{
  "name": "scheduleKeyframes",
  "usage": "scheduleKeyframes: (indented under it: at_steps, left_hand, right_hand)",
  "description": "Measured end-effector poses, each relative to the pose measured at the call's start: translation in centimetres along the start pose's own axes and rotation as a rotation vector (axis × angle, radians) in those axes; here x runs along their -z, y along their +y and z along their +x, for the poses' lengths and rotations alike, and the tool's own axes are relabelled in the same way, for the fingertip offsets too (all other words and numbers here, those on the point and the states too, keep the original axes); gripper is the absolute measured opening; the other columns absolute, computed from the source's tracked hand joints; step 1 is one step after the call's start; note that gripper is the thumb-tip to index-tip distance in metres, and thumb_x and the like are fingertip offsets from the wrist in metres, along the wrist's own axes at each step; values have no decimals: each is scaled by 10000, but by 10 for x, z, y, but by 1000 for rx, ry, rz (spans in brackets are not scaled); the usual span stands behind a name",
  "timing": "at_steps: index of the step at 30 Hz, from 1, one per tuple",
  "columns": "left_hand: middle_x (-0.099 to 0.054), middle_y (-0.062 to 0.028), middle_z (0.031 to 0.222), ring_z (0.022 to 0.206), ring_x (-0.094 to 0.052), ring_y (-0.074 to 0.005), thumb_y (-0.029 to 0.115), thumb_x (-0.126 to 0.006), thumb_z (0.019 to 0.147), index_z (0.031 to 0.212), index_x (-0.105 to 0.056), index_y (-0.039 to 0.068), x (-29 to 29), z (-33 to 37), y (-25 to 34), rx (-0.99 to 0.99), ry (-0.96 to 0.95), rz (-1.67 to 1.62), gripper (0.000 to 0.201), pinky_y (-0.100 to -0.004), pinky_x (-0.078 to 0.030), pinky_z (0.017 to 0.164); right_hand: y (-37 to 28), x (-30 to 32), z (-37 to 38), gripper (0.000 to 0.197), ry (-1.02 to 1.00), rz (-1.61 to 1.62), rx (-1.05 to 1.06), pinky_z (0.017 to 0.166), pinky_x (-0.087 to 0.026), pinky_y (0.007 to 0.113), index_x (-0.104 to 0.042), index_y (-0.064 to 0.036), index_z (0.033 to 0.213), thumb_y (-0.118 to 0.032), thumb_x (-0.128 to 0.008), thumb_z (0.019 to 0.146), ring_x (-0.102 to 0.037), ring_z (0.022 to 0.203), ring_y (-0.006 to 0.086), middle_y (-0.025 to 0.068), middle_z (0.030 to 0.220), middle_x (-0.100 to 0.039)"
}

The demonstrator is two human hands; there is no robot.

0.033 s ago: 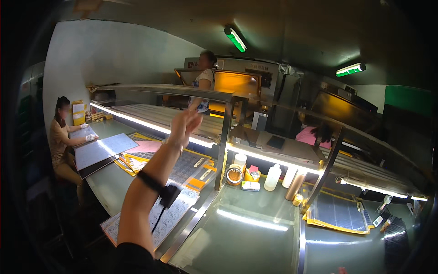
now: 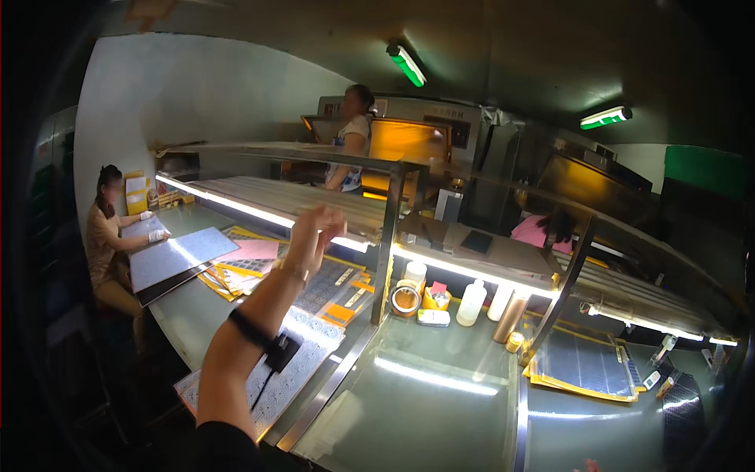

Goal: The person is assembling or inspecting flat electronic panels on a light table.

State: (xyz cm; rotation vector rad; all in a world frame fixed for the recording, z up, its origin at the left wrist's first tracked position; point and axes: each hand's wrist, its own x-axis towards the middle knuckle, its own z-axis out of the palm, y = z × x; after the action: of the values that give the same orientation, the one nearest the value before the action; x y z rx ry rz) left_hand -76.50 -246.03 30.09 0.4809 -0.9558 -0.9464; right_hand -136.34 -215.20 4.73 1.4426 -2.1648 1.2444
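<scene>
My right grip [image 2: 589, 466] barely shows at bottom rim, well right of metal post [image 2: 385, 271]; cannot tell its state. Patterned panel [image 2: 308, 363] left of post, under my arm [image 2: 228, 377]. Open stretch of tabletop [image 2: 429, 346] runs right of post, back to pale bottle [image 2: 471, 305]. My left grip [image 2: 318, 226] raised left of post: released, fingers loosely bent, nothing held. Light tube [image 2: 236, 206] passes behind it, along shelf [image 2: 252, 191] edge toward post. Co-worker [image 2: 358, 141] stands beyond shelf, left of post.
</scene>
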Motion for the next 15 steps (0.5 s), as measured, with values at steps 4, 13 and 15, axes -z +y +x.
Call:
scheduleKeyframes:
  at_steps: [4, 13, 15]
  left_hand:
    - [-552, -217, 1064, 948, -581, -257, 261, -580, 820, 1163, -434, -63, 80, -165, -26, 135, -419, 1110, 494, -316, -484, 786]
    - [-404, -255, 1228, 1155, -391, -395, 208, -668, 690, 1197, -412, -19, 167, -401, 1, 96, -457, 2103, 612, -468, -329, 960]
    - [-446, -239, 1188, 1119, -432, -376, 177, -650, 702, 1158, -446, -19, 171, -402, 6, 92, -523, 2107, 537, -437, -362, 940]
  right_hand:
    - [-3, 0, 10, 335, 27, -11, 10, 710, -450, 322, -535, 2, 1114, -132, -585, 812, -523, 839, 245, 192, 990, -530]
    - [-95, -61, 19, 305, -339, 557, 104, 756, -482, 263, -462, 64, 1143, 27, -456, 840, -547, 912, 168, 136, 1206, -416]
    - [-155, -62, 10, 249, -472, 622, 166, 759, -480, 274, -516, 53, 1077, 7, -474, 836, -567, 884, 175, 135, 1171, -450]
